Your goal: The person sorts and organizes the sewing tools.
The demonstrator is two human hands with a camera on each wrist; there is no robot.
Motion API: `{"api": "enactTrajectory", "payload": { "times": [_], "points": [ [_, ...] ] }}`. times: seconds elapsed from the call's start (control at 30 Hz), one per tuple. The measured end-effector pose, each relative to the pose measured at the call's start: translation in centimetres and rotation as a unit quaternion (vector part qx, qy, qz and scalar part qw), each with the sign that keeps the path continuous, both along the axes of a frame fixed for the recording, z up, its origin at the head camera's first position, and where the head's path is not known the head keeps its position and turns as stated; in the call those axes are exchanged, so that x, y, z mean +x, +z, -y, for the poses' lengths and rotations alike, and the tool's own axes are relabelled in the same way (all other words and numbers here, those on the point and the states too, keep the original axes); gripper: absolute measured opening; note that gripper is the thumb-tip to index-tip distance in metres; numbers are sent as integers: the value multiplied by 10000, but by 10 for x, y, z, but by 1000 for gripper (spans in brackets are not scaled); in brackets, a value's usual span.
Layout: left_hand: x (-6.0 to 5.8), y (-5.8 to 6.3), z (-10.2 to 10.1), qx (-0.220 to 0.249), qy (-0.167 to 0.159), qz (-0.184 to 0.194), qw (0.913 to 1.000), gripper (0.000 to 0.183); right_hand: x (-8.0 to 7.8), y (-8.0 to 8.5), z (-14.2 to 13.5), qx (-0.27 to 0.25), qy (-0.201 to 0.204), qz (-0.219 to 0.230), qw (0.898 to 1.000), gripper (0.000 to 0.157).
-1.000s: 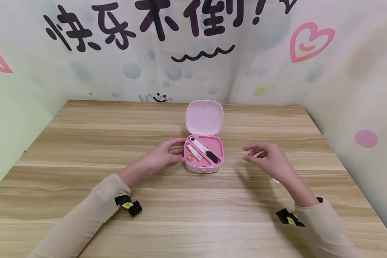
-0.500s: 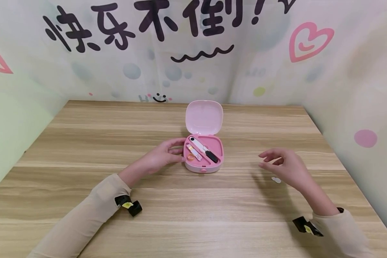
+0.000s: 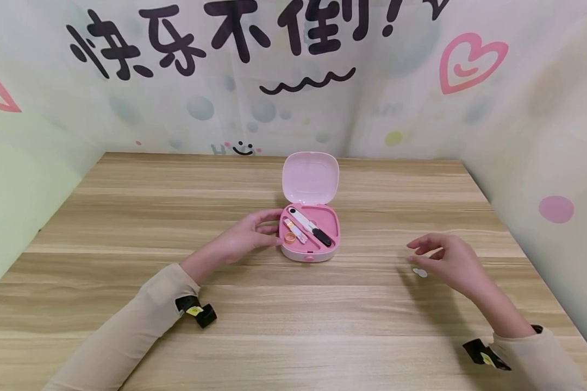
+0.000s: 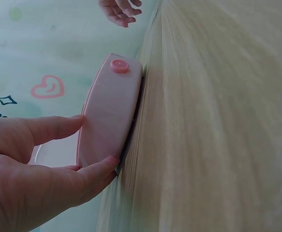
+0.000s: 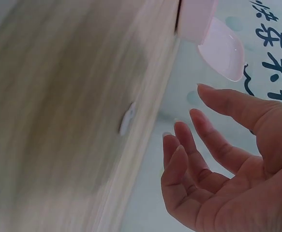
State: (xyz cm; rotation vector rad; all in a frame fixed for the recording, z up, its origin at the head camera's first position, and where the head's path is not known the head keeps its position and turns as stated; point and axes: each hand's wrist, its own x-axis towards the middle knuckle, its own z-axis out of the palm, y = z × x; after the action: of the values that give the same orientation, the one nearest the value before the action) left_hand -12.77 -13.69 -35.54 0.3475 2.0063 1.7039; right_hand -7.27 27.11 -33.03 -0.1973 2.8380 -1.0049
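A pink box [image 3: 309, 256] stands on the table with its lid [image 3: 310, 178] raised at the back. Its pink inner tray bears a long white-and-black tool [image 3: 303, 220], a small white nail clipper [image 3: 295, 231] and a gold ring [image 3: 290, 237]. My left hand [image 3: 247, 237] holds the box's left side, thumb near the front corner and fingers farther back; the left wrist view shows fingertips against its wall. Off to the right, my right hand [image 3: 450, 263] hovers with loosely bent fingers and nothing in them. Beside it lies a flat, white, two-lobed piece [image 3: 420, 272].
The wooden table [image 3: 293, 336] reaches back to a printed cloth [image 3: 176, 119] with large black characters and a pink heart. More cloth hangs at both sides. A black camera mount sits on each wrist over beige sleeves [image 3: 127, 326].
My right hand has moved away from the box, to the right and towards me, which uncovers the white two-lobed piece. The left hand and the box stay where they were.
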Motion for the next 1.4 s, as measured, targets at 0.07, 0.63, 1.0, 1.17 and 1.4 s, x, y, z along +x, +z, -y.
{"api": "enactTrajectory", "payload": {
  "times": [0.07,0.63,1.0,1.17,1.4],
  "points": [
    [0,0,0,-12,3,6,10000,70,1,-2,-5,33,20,1,10000,30],
    [-2,0,-1,-12,7,13,10000,72,7,-22,-25,26,-92,288,9995,27],
    [1,3,0,6,11,45,10000,72,7,-35,-28,-197,-372,165,9990,25],
    [2,3,0,-39,5,62,10000,72,7,-40,-27,-207,-411,98,9989,21],
    [3,3,0,-52,-32,53,10000,72,8,-41,-27,-134,-350,61,9993,18]
  ]
}}
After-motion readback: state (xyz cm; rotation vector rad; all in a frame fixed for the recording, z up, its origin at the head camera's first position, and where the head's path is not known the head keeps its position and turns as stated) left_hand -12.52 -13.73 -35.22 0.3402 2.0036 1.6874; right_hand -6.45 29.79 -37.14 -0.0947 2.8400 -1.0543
